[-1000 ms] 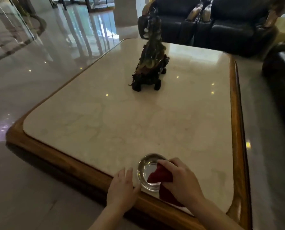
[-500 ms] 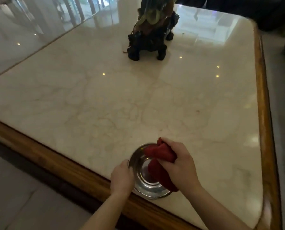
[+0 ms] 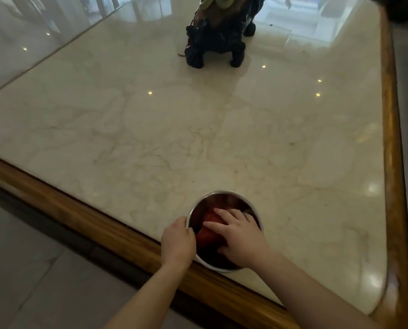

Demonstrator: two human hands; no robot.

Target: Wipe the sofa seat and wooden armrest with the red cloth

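1. Fingers of the left hand [image 3: 178, 243] are curled over the left rim of the steel bowl [image 3: 223, 193]. They clamp it in place close to the table's wooden edge [image 3: 84, 211]. This hand touches the bowl only, and the bowl's wall stands between it and the cloth.
2. Inside the bowl, the red cloth [image 3: 207, 230] sits as a bunched lump with no clear long axis. The part that shows lies toward the bowl's left side, just past the left hand's fingertips, and pokes out from under the right hand's fingers.
3. On top of the cloth rests the right hand [image 3: 242, 238], its fingers [image 3: 224, 213] spread and only slightly bent, pointing left and away. The thumb lies along the cloth's near side. This reads as a downward press with released fingers, not a closed grasp. Most of the cloth is hidden beneath the palm.
4. The cloth lies directly under the right fingers and a little to their left, so I judge the right hand the one to take it. The fingers would curl down toward the thumb and lift straight up while the left hand steadies the bowl. Whether the bowl holds water cannot be told.
5. Rightward runs the marble top [image 3: 293, 186]. No sofa seat or armrest can be made out, so the wiping looks not yet begun.
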